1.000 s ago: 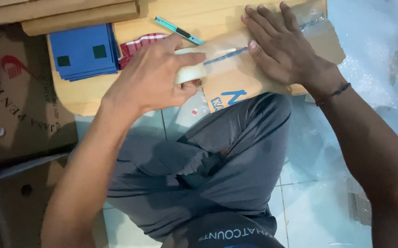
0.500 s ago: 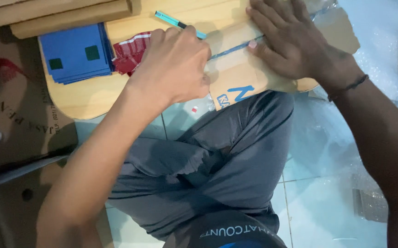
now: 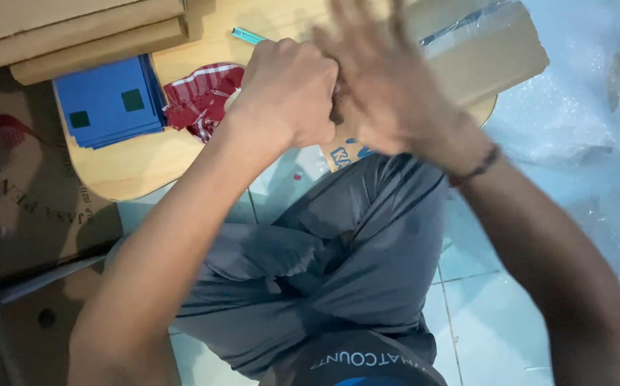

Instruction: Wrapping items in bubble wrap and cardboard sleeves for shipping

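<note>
The left hand [image 3: 288, 93] is clenched over the cardboard parcel [image 3: 481, 53], what it grips hidden; the blurred right hand [image 3: 389, 86] spreads open fingers. Good practice presses the clear tape [image 3: 460, 25] flat, parcel steady on the wooden board [image 3: 131, 164].

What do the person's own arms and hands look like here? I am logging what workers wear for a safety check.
Both forearms are bare, with no sleeves in view and no gloves. The left hand shows no rings or bands that I can see. The right hand is motion-blurred, so fine detail is lost. A thin dark bracelet circles the right wrist. No watch shows.
</note>
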